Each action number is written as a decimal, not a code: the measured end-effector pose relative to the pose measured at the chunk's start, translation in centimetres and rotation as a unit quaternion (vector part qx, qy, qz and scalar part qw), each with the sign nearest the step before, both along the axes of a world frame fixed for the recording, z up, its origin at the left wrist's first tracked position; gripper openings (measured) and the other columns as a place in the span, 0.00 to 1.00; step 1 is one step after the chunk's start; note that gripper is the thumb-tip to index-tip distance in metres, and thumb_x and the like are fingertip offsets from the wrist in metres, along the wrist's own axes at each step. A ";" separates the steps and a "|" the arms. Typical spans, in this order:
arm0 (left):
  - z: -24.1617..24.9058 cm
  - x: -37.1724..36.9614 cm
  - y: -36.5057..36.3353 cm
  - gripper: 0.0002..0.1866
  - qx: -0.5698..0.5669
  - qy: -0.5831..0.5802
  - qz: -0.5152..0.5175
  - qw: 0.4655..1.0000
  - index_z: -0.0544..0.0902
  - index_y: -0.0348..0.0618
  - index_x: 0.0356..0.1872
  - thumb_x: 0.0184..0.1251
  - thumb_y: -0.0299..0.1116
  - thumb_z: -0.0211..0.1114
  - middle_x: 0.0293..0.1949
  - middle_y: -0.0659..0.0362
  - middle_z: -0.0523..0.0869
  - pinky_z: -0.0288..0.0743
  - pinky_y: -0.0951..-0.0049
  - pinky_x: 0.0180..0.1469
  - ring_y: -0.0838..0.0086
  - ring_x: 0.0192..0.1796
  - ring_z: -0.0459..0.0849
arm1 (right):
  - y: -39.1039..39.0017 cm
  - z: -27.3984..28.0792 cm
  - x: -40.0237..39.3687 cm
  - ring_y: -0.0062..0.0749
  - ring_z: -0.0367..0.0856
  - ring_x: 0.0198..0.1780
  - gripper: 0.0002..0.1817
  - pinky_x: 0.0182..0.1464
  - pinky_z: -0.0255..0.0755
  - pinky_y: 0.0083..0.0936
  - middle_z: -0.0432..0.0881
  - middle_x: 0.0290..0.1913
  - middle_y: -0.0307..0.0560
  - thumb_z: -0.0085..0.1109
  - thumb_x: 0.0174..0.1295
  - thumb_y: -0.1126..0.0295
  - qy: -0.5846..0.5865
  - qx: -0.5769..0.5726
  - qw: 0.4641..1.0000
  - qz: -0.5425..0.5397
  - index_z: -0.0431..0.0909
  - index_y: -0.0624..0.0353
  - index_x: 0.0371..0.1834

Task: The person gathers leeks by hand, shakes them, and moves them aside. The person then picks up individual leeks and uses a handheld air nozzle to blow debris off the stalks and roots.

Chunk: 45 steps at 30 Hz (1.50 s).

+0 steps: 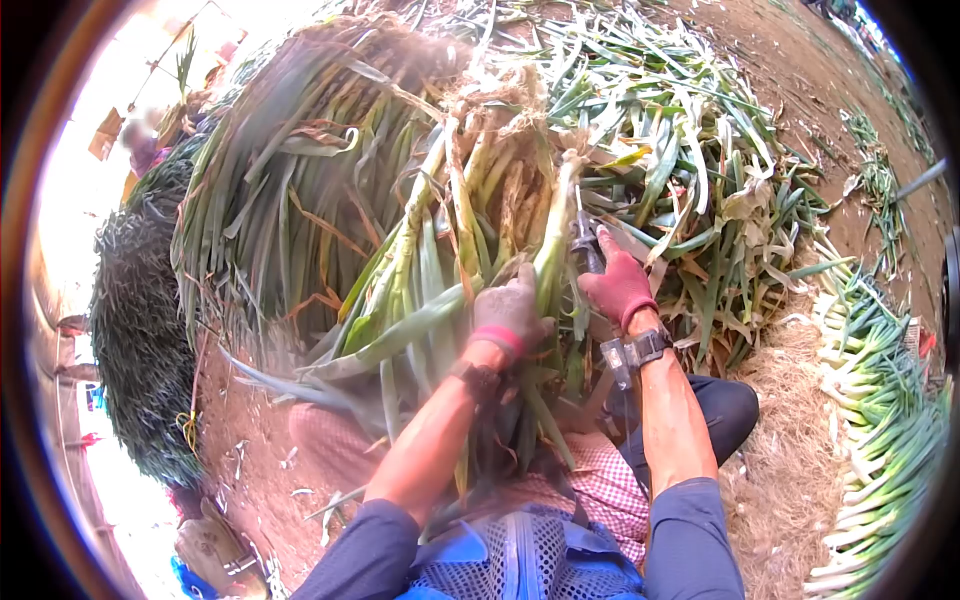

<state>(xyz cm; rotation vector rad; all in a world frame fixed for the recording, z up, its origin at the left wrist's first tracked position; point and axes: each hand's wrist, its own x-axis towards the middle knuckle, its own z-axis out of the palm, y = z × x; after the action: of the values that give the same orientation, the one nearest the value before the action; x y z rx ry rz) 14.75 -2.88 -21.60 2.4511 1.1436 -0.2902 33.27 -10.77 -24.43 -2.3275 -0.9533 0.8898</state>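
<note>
My left hand, in a dusty red work glove, is closed around the stalk of a leek, with its root end up and its long leaves hanging toward my lap. My right hand, in a red glove, grips a slim, metal-tipped air blow gun close beside that stalk, forefinger stretched along it. A small box on a strap sits on my right wrist. Untrimmed leeks with brown roots and dry outer leaves lie just ahead of both hands.
A large heap of untrimmed leeks stands ahead left. Stripped leaves are piled ahead right. Cleaned leeks lie in a row at far right, beside root litter. A dark green stack rises at left, with a person behind it.
</note>
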 end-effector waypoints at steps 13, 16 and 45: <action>0.7 0.9 -2.4 0.33 0.018 -0.001 -0.043 0.999 0.75 0.38 0.55 0.54 0.47 0.80 0.39 0.42 0.92 0.79 0.51 0.58 0.45 0.45 0.92 | -12.5 1.3 -5.5 0.60 0.83 0.61 0.51 0.65 0.76 0.43 0.83 0.60 0.67 0.68 0.51 0.58 0.009 0.152 0.985 0.085 0.64 0.55 0.84; 1.0 1.0 -5.2 0.32 0.017 0.013 -0.079 0.997 0.75 0.37 0.57 0.55 0.43 0.77 0.38 0.45 0.93 0.69 0.51 0.70 0.50 0.45 0.93 | -14.6 2.3 -5.4 0.58 0.83 0.62 0.51 0.67 0.76 0.41 0.82 0.63 0.64 0.68 0.52 0.57 -0.011 0.089 0.996 0.029 0.63 0.52 0.84; -5.6 2.1 -7.5 0.25 -0.009 -0.019 0.101 0.995 0.81 0.39 0.61 0.70 0.46 0.66 0.50 0.41 0.90 0.85 0.51 0.55 0.45 0.52 0.91 | -18.8 3.2 -5.2 0.59 0.84 0.55 0.52 0.60 0.78 0.45 0.82 0.54 0.61 0.68 0.52 0.52 -0.048 -0.028 0.995 0.084 0.63 0.46 0.85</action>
<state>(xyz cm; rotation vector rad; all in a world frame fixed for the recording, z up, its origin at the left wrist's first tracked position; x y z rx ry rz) 16.85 -10.35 -27.24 2.2909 1.3536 -0.1916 28.07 -29.53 -21.24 -2.3839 -1.1937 0.8859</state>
